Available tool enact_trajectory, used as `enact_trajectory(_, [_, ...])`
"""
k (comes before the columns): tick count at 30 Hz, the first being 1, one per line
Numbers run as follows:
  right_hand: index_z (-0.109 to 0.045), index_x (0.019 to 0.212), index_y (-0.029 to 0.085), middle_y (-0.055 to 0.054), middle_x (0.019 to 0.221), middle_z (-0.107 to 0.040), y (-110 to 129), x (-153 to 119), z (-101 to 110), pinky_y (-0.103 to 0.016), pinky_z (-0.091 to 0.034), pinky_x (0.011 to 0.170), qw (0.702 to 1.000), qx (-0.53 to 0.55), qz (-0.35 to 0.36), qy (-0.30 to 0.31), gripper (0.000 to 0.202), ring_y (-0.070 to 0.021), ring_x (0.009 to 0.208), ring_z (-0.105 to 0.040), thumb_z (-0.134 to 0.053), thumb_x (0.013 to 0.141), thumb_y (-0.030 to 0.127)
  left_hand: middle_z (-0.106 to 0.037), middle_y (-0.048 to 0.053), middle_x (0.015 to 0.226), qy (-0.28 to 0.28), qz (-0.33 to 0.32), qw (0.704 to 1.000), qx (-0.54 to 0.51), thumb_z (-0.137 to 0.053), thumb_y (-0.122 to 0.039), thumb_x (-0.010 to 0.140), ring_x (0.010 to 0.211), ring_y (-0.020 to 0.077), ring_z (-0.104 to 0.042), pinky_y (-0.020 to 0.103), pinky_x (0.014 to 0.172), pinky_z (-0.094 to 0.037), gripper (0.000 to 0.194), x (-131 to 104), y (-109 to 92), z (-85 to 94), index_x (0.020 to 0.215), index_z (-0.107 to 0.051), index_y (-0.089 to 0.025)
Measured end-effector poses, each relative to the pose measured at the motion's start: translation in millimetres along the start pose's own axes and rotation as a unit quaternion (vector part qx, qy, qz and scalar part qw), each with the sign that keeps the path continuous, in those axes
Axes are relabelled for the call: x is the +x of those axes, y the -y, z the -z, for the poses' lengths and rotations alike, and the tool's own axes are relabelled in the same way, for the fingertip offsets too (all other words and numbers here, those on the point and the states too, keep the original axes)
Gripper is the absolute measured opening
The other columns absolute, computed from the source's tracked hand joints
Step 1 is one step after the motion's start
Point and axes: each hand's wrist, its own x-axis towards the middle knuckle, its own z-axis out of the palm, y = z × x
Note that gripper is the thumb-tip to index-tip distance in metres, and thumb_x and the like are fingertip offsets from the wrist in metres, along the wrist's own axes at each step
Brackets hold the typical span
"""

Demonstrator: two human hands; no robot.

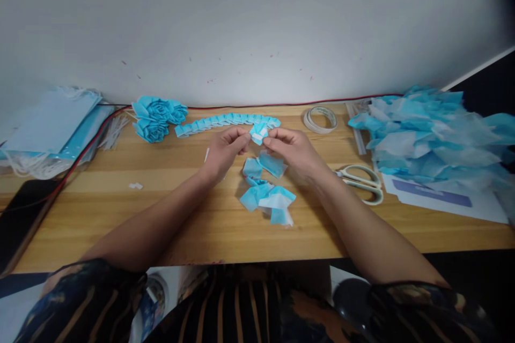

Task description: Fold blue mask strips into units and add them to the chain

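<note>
Between my two hands is a small folded blue-and-white piece (258, 133), thin like paper or fabric. My left hand (228, 149) pinches its left edge, and my right hand (293, 149) pinches the right edge. Just behind it, a curved row of folded blue pieces (219, 121) lies on the wooden table (185, 209). Several loose blue and white scraps (267, 193) lie in front of my hands, some folded and some flat.
Blue folded flowers (156, 117) stand back left, beside thin white strips (115, 131) and packaged blue-white sheets (52, 123). A tape roll (321, 119), scissors (364, 182) and a heap of blue-white pieces (426, 139) are on the right. A dark phone-like slab (24, 220) lies left.
</note>
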Motion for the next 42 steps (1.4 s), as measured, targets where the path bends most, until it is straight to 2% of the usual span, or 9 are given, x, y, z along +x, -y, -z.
enact_trajectory(3, [-0.057, 0.067, 0.019, 0.004, 0.063, -0.048, -4, 1, -1, -0.025, -0.034, 0.057, 0.999, -0.026, 0.029, -0.018, 0.026, -0.0100, 0.059, -0.041, -0.069, 0.077, 0.040, -0.055, -0.004, 0.063, -0.043, -0.040, 0.998, 0.016, -0.066, -0.029, 0.083, 0.056, 0.0090, -0.046, 0.024, 0.056, -0.039, 0.011, 0, 0, -1.0, 0.081, -0.063, -0.019])
enact_trajectory(6, [-0.058, 0.067, 0.020, 0.003, 0.062, -0.050, -4, 0, -4, -0.025, -0.034, 0.056, 0.994, -0.079, 0.056, -0.051, 0.021, -0.0107, 0.059, -0.042, -0.066, 0.078, 0.037, -0.057, -0.003, 0.068, -0.096, -0.131, 0.983, 0.082, -0.066, -0.028, 0.085, 0.060, 0.0093, -0.048, 0.023, 0.057, -0.039, 0.009, -5, -3, -3.9, 0.085, -0.062, -0.020])
enact_trajectory(8, [-0.059, 0.068, 0.020, 0.003, 0.062, -0.051, -3, -1, -5, -0.025, -0.035, 0.056, 0.989, -0.112, 0.071, -0.072, 0.019, -0.0111, 0.059, -0.043, -0.064, 0.078, 0.034, -0.060, -0.002, 0.070, -0.084, -0.177, 0.968, 0.155, -0.066, -0.025, 0.086, 0.062, 0.0095, -0.049, 0.023, 0.059, -0.039, 0.010, -8, -5, -5.8, 0.079, -0.062, -0.019])
enact_trajectory(10, [-0.059, 0.068, 0.020, 0.003, 0.062, -0.053, -1, -2, -7, -0.026, -0.036, 0.057, 0.983, -0.139, 0.085, -0.083, 0.017, -0.0113, 0.059, -0.045, -0.062, 0.078, 0.032, -0.060, -0.002, 0.069, -0.059, -0.195, 0.955, 0.215, -0.066, -0.023, 0.086, 0.061, 0.0097, -0.049, 0.024, 0.059, -0.039, 0.007, -11, -4, -7.0, 0.080, -0.066, -0.019])
enact_trajectory(14, [-0.061, 0.069, 0.020, 0.001, 0.066, -0.058, -1, -3, -8, -0.026, -0.041, 0.063, 0.971, -0.188, 0.119, -0.090, 0.013, -0.0131, 0.063, -0.052, -0.060, 0.080, 0.027, -0.058, -0.002, 0.067, -0.046, -0.187, 0.948, 0.253, -0.069, -0.022, 0.084, 0.059, 0.0097, -0.047, 0.026, 0.059, -0.037, 0.006, -10, 2, -6.5, 0.089, -0.071, -0.019])
enact_trajectory(19, [-0.061, 0.070, 0.021, 0.000, 0.071, -0.063, -6, -3, -8, -0.028, -0.043, 0.070, 0.943, -0.256, 0.193, -0.089, 0.012, -0.0154, 0.070, -0.058, -0.057, 0.082, 0.021, -0.061, -0.001, 0.069, -0.040, -0.167, 0.955, 0.244, -0.068, -0.025, 0.086, 0.061, 0.0106, -0.049, 0.026, 0.059, -0.037, 0.007, -9, 6, -5.0, 0.088, -0.072, -0.019])
enact_trajectory(28, [-0.059, 0.070, 0.023, -0.003, 0.074, -0.065, -6, -4, -9, -0.032, -0.043, 0.073, 0.903, -0.349, 0.233, -0.091, 0.016, -0.0190, 0.075, -0.059, -0.055, 0.085, 0.018, -0.064, 0.001, 0.070, -0.042, -0.167, 0.954, 0.246, -0.064, -0.021, 0.086, 0.061, 0.0108, -0.052, 0.025, 0.059, -0.039, 0.009, -10, 5, -6.4, 0.082, -0.071, -0.019])
enact_trajectory(42, [-0.059, 0.070, 0.023, -0.003, 0.074, -0.066, -8, -4, -9, -0.033, -0.043, 0.074, 0.901, -0.352, 0.237, -0.093, 0.017, -0.0192, 0.075, -0.059, -0.055, 0.085, 0.018, -0.065, 0.000, 0.066, -0.039, -0.149, 0.963, 0.220, -0.063, -0.021, 0.083, 0.057, 0.0102, -0.051, 0.025, 0.054, -0.036, 0.011, -9, 5, -7.4, 0.078, -0.072, -0.018])
